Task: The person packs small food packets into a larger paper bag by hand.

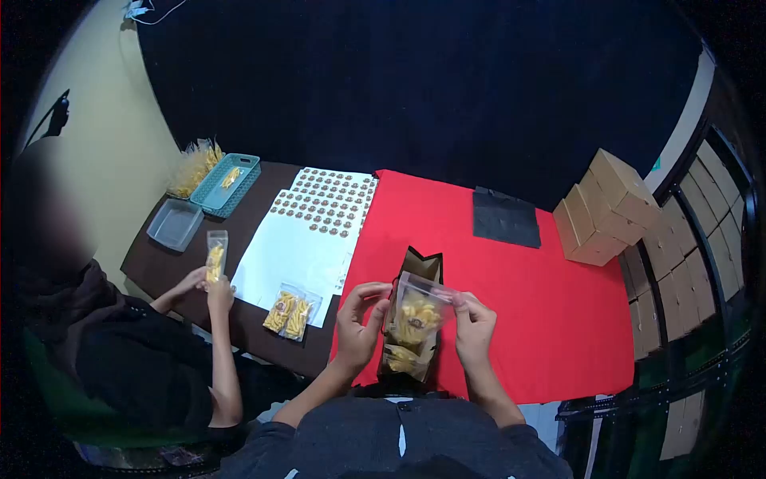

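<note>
A clear zip bag of yellow snack pieces (416, 316) with a small round sticker hangs tilted in front of me. My right hand (475, 329) pinches its top right corner between thumb and fingers. On the other side, my left hand (361, 326) has curved fingers, with the thumb and index apart near the bag's left edge; I see no grip on it. Below stands an upright, open black paper bag (420, 265) with a brown inside. Another pack of yellow snacks (401, 359) shows in its lower part, partly hidden by the held bag.
To the left, a co-worker's hands (209, 287) hold a snack pouch (216, 254). Snack packs (289, 313) lie by sticker sheets (319, 209). Beyond are a teal basket (237, 194) and a clear tub (175, 224). On the red cloth (550, 319) are flat black bags (506, 218) and cardboard boxes (605, 211).
</note>
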